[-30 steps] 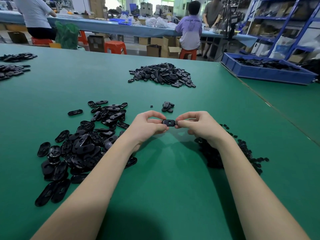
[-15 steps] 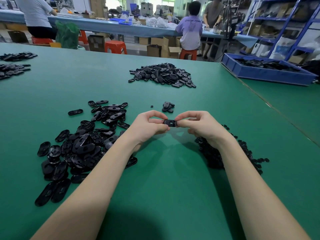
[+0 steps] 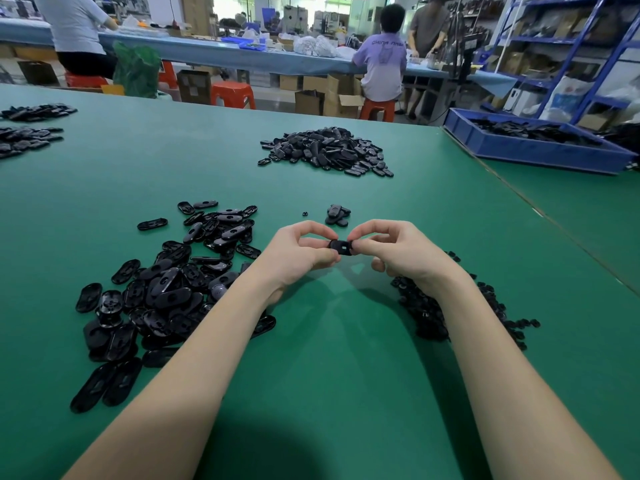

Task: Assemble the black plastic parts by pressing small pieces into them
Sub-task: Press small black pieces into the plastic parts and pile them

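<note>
While both forearms are reaching in from six o'clock over the green table (image 3: 346,375), the left hand (image 3: 298,252) and the right hand (image 3: 398,251) are meeting just above the middle of the view, each pinching one end of a small black plastic part (image 3: 341,247) between thumb and curled fingers, so the part is hanging in the air above the table between the two hands; a pale squarish opening is showing on its face, and whether a small piece is sitting in it I cannot tell. At eight o'clock a spread pile of oval black parts (image 3: 156,292) is lying on the table beside the left forearm, and at four o'clock a heap of small black pieces (image 3: 450,310) is lying partly hidden under the right wrist. Just beyond the hands, at twelve o'clock, a little cluster of assembled-looking parts (image 3: 337,215) is resting on the table, with a larger mound of black parts (image 3: 325,150) farther out. At two o'clock a blue tray (image 3: 533,152) is holding more dark parts, and at ten o'clock two further piles (image 3: 27,128) are lying near the table edge. Beyond the table, people are sitting and standing at a long blue bench (image 3: 242,55)
</note>
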### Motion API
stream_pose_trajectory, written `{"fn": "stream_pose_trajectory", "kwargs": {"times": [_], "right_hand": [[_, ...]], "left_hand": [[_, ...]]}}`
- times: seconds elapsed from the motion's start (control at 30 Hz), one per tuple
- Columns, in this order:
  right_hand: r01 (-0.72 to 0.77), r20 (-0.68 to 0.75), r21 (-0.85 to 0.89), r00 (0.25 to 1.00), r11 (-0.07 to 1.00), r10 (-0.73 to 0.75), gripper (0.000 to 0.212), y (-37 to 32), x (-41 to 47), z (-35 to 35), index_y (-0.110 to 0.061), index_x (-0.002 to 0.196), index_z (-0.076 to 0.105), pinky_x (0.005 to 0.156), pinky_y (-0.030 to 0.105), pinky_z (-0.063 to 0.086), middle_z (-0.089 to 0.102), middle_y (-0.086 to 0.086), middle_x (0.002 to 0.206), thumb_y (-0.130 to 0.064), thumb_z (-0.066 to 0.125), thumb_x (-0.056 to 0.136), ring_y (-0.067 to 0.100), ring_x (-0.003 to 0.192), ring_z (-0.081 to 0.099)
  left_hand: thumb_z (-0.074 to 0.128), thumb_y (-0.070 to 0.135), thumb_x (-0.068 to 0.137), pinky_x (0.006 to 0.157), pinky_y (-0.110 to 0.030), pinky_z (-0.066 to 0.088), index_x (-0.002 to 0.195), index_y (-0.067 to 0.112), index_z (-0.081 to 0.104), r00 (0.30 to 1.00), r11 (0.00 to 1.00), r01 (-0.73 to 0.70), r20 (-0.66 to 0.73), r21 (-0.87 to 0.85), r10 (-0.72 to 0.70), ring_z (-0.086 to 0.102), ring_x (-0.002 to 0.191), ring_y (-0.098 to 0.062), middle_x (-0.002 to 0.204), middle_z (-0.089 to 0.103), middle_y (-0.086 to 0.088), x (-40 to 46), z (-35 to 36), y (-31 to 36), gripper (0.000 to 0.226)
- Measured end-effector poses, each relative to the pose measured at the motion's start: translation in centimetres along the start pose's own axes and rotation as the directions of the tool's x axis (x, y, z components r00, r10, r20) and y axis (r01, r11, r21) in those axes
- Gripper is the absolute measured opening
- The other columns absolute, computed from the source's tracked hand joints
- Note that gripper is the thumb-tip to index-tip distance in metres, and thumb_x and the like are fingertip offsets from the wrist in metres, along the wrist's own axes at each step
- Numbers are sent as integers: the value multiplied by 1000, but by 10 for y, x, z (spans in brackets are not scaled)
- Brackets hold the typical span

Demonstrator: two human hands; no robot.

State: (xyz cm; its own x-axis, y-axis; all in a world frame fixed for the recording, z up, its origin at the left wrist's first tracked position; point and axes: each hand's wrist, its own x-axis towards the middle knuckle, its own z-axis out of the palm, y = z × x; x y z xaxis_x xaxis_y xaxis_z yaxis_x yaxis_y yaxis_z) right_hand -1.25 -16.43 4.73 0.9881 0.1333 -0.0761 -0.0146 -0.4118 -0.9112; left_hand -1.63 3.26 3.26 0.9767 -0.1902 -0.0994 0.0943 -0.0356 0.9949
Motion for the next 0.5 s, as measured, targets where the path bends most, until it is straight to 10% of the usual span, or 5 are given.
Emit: {"fn": "stream_pose_trajectory", "kwargs": {"times": [0.5], "right_hand": [[-2, -60, -85, 998, 996, -3, 26, 1, 3, 2, -25, 99, 64, 57, 27, 37, 78, -7, 80, -30, 84, 84, 10, 54, 43]], "left_hand": [[72, -1, 86, 73, -13, 53, 105, 14, 72, 998, 998, -50, 38, 37, 49, 71, 76, -9, 90, 79, -3, 2, 0, -1, 24]]}}
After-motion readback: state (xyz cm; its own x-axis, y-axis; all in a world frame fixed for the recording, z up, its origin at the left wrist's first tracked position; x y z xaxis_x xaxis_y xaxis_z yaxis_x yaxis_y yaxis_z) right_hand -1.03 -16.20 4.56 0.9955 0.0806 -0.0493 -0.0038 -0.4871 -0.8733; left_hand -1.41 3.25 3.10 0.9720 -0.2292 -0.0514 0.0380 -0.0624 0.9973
